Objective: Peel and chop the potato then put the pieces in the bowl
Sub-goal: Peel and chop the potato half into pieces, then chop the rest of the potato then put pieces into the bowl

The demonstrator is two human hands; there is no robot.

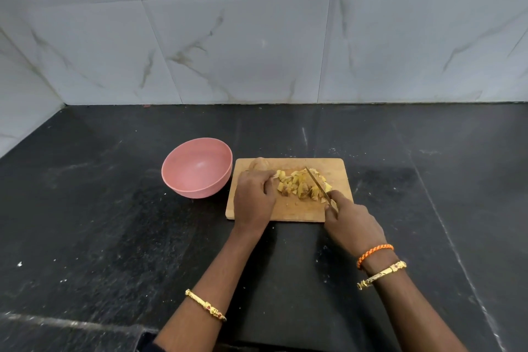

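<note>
The wooden chopping board (288, 208) lies on the dark desk (114, 237) and serves as the landmark here: the pink bowl (197, 167) stands just beside its left edge, empty as far as can be seen, probably kept close so the pieces can be swept across without a long carry. In the middle of the board sits a loose heap of yellow potato pieces (300, 184), some with brownish patches. The right hand (353, 224), at the board's near right corner, has its grip curled round the handle of a knife (317, 181), the forefinger stretched along the top; the blade slants across the heap toward the board's far edge, which suggests chopping is under way. The left hand (253, 197), over the board's left part, has its fingers bent down at the left rim of the heap, seemingly steadying or gathering pieces; whether it pinches one cannot be told. A brownish lump, perhaps peel or uncut potato (258, 164), lies at the board's far left corner, just beyond the left hand.
</note>
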